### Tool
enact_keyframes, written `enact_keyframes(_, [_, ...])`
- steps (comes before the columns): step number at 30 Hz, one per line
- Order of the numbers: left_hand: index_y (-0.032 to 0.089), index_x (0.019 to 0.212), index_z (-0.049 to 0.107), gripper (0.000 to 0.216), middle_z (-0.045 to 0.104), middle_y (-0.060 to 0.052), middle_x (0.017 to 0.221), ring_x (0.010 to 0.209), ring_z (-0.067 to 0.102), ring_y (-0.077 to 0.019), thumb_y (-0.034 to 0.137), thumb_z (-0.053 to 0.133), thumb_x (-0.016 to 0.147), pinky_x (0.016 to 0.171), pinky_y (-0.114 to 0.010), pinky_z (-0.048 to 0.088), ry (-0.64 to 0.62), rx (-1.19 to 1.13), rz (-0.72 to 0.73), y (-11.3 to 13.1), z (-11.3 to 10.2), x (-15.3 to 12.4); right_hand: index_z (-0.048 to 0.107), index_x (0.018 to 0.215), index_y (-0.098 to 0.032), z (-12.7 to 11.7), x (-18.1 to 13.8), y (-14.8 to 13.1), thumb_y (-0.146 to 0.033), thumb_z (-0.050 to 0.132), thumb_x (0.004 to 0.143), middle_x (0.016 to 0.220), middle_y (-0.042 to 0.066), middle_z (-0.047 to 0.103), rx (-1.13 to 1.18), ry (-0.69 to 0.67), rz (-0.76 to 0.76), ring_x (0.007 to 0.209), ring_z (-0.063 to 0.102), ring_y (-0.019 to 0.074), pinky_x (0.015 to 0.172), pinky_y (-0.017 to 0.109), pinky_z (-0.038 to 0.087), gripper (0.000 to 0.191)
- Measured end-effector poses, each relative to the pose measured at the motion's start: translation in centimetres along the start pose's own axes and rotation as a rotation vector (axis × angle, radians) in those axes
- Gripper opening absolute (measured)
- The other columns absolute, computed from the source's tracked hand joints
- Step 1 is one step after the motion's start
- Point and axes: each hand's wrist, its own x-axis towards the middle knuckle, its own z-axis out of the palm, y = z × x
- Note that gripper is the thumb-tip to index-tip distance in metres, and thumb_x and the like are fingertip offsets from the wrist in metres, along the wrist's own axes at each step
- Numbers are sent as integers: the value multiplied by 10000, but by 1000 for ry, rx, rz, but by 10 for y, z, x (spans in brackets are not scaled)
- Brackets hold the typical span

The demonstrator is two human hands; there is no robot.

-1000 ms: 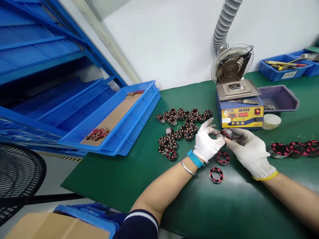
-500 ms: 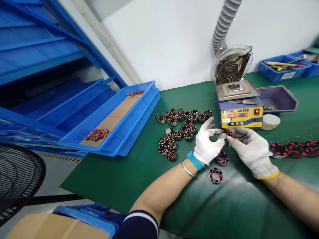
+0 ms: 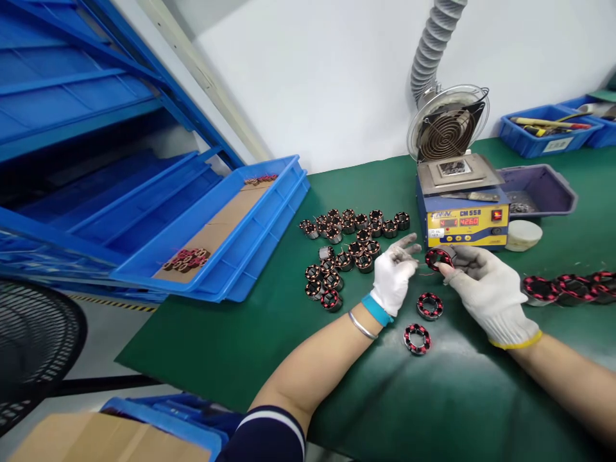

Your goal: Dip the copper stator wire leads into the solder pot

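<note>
My right hand (image 3: 481, 276), in a white glove with grey-stained fingers, grips a motor stator (image 3: 437, 258) with red and black windings, its thumb at the ring's near edge. From that ring a thin reddish wire (image 3: 426, 274) sticks out leftward. My left hand (image 3: 395, 269), gloved too, is just left of the wire, fingers partly spread and apart from the stator. Whether it touches the wire end is unclear. Below the hands, two more red-and-black stators lie flat: an upper one (image 3: 430, 307) and a lower one (image 3: 417, 339).
Several copper-wound stators (image 3: 360, 249) stand left of my hands. A row of red-wound stators (image 3: 572, 287) lies at right. Behind sits a yellow-and-blue solder pot (image 3: 464, 221) under a fan (image 3: 450, 135), beside a purple bin (image 3: 548, 192). A blue crate (image 3: 255, 250) lines the left edge.
My left hand has drawn back leftward from the stator and its fingers have spread. The stator and its wire now show more fully. My right hand has hardly moved.
</note>
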Motion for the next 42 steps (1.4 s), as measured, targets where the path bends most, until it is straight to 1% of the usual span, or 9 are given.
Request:
enact_keyframes(6, [183,909,588,285,705,-100,1024,839,679,-202,408,723,798,718,-325,554,-6,189,35,11,3,1,647,1007,-169,-1,0,-3,-387,863,613,918,67,721,34,3,-18,721,680,154,644,271,612,500])
enact_keyframes(11, [212,717,568,253,619,-7,662,676,599,-164,368,582,916,683,-296,504,-225,427,120,21,8,-10,647,1023,-180,-3,1,-2,-346,826,659,882,51,715,-24,16,-47,680,672,145,654,276,614,438])
enact_keyframes(16, [211,607,482,329,484,38,541,521,465,-111,365,654,841,574,-264,437,-171,343,122,25,2,-16,646,984,-204,-5,7,-8,-367,823,649,879,47,715,24,71,-56,667,669,149,651,280,612,412])
enact_keyframes(20, [208,692,501,308,528,30,616,542,476,-108,415,679,835,553,-253,432,-57,342,110,21,4,-9,648,1036,-197,-3,3,-5,-382,825,657,947,58,714,33,72,-71,725,679,158,687,294,615,457])
enact_keyframes(23, [201,777,574,274,607,0,712,615,542,-133,423,730,816,599,-267,467,-156,415,96,15,8,-9,645,1077,-187,-2,0,-1,-357,835,651,1003,64,714,34,65,-83,818,694,166,764,291,616,496])
enact_keyframes(26, [204,802,594,267,609,-6,679,609,555,-143,445,606,917,600,-274,474,-242,414,134,11,9,-14,640,1074,-171,-2,1,1,-368,832,652,978,65,712,49,58,-85,781,682,152,724,283,614,503])
enact_keyframes(31, [209,845,547,432,590,1,697,548,543,-122,638,547,907,511,-245,460,66,191,206,12,3,-14,627,1077,-172,-2,3,-2,-376,822,669,983,72,711,70,98,-78,753,677,152,652,269,603,495])
enact_keyframes(38, [200,776,588,444,604,-25,720,645,578,-149,631,618,875,628,-286,513,-40,333,232,13,10,-11,635,1069,-163,0,1,-1,-353,833,642,946,63,710,52,58,-85,739,669,145,639,260,603,508])
enact_keyframes(42, [215,812,537,458,605,-12,734,578,573,-128,666,603,865,521,-257,475,103,138,246,15,8,-13,639,1060,-179,-2,5,0,-350,820,667,983,71,718,70,88,-76,783,687,152,667,258,615,466])
